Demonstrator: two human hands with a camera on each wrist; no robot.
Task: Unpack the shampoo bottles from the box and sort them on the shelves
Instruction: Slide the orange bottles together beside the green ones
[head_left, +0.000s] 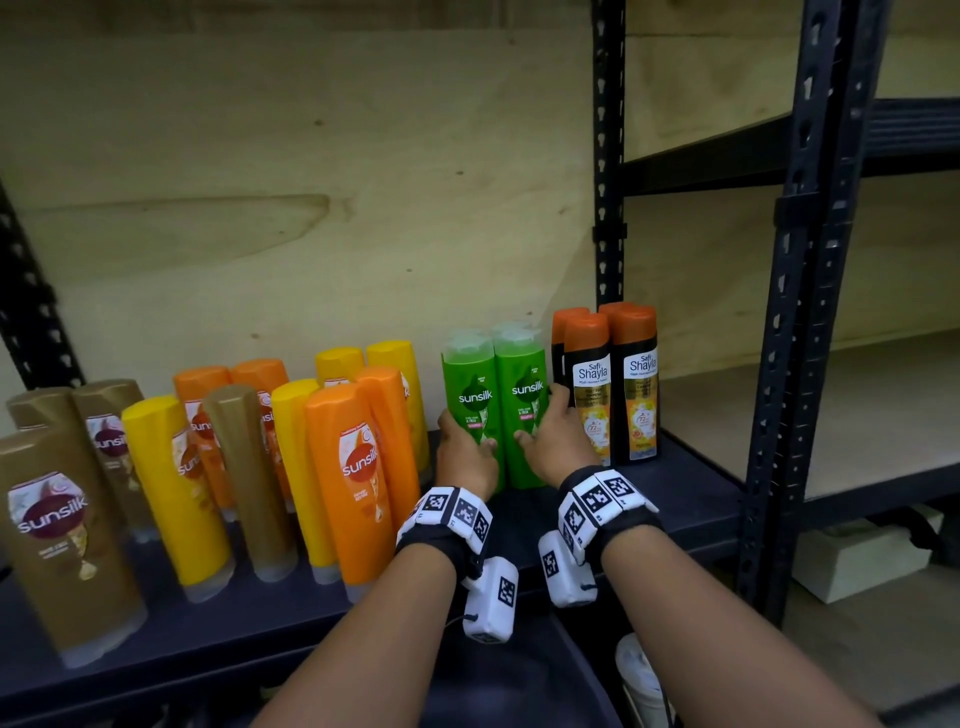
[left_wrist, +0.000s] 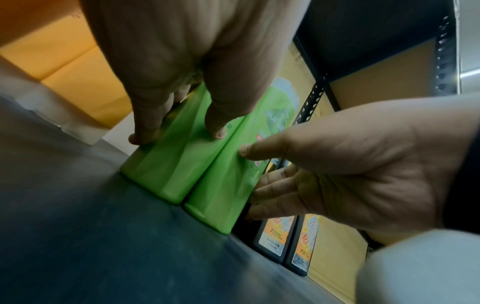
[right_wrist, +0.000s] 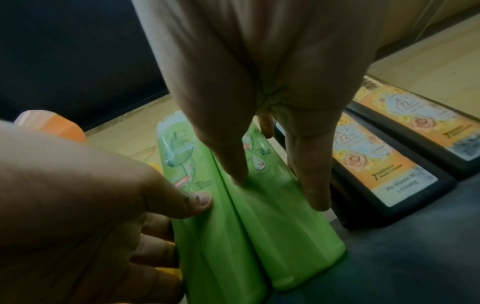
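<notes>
Two green Sunsilk bottles stand upright side by side on the dark shelf (head_left: 691, 493). My left hand (head_left: 464, 441) grips the left green bottle (head_left: 470, 384), thumb on its front and fingers round its left side. My right hand (head_left: 553, 436) grips the right green bottle (head_left: 525, 379) the same way from the right. In the left wrist view, my left hand (left_wrist: 179, 134) holds the left bottle (left_wrist: 166, 170) and the right hand (left_wrist: 350, 174) holds the other (left_wrist: 223, 191). The right wrist view shows my right hand (right_wrist: 278, 190), the right bottle (right_wrist: 293, 242) and the left hand (right_wrist: 78, 195).
More green caps (head_left: 511, 328) show behind the pair. Black Safi Shayla bottles (head_left: 636, 384) with orange caps stand close on the right. Orange (head_left: 358, 467), yellow (head_left: 171, 488) and brown (head_left: 57, 540) Sunsilk bottles fill the shelf's left part. Black uprights (head_left: 608, 156) separate a bay with wooden boards (head_left: 857, 415).
</notes>
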